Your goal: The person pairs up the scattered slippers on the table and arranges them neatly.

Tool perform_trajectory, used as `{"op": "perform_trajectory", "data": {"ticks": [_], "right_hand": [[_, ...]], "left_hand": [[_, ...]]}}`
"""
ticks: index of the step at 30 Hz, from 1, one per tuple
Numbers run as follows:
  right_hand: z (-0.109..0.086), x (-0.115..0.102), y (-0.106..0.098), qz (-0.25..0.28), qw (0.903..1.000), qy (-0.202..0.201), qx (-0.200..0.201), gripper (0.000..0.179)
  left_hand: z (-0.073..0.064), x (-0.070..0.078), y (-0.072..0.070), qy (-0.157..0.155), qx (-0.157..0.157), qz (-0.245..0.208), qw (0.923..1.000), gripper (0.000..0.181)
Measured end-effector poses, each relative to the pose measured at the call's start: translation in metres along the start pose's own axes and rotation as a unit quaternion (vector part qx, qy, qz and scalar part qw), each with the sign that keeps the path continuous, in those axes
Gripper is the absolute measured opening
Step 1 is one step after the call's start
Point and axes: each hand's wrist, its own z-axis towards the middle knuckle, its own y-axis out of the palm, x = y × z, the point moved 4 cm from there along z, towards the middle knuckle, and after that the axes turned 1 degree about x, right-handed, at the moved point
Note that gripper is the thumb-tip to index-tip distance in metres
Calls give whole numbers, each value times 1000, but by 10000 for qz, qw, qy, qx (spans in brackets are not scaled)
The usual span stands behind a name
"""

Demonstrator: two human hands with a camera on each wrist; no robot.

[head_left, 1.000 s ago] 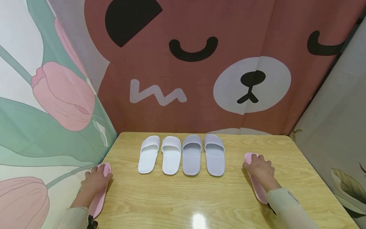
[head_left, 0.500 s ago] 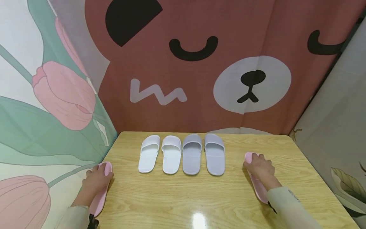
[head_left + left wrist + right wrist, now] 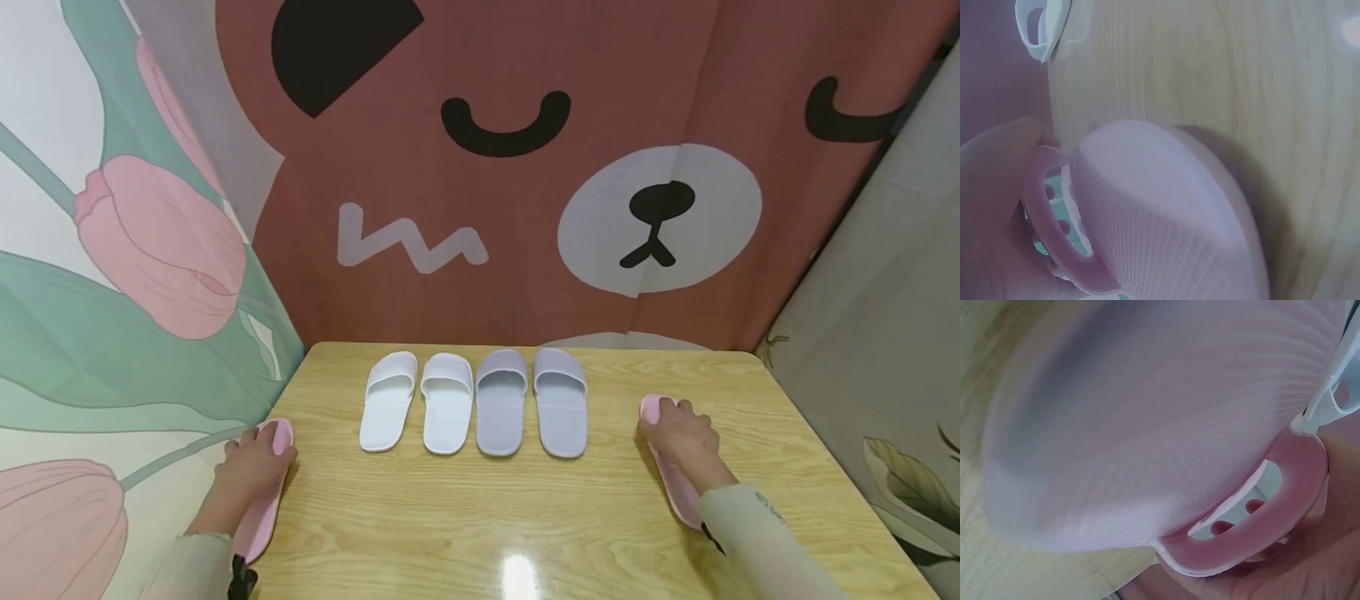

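At the table's left edge in the head view, my left hand (image 3: 251, 467) grips a pink slipper (image 3: 258, 529) over its strap end. My right hand (image 3: 684, 435) holds the matching pink slipper (image 3: 677, 492) the same way on the right side. The left wrist view shows that slipper's textured footbed (image 3: 1166, 212) and the hand around its strap; fingertips show through the strap opening. Likewise, in the right wrist view the fingers curl round the strap (image 3: 1247, 537) of the other slipper. Both hands partly hide the front ends from the head camera.
Between the hands, a white slipper pair (image 3: 386, 412) and a grey-lilac pair (image 3: 501, 417) stand in a row near the back edge of the wooden table (image 3: 450, 517). Printed cloths hang behind (image 3: 420, 167), at the left (image 3: 161, 250) and at the right.
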Motion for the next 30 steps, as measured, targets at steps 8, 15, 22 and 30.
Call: {"op": "perform_trajectory", "data": {"ticks": [8,15,22,30], "right_hand": [[0,-2,-3,49,10000,4,-42,78],[-2,-5,-5,-6,10000,8,-55,78],[-1,-6,-8,-50,10000,40,-38,80],[3,-6,-8,-73,10000,28,-12,80]], "left_hand": [[0,6,-4,-53,31,-14,10000,73],[0,11,-6,-27,92,-63,9999,72],[3,16,-5,-42,100,-88,9999,74],[3,24,-6,38,196,-127,9997,73]]}}
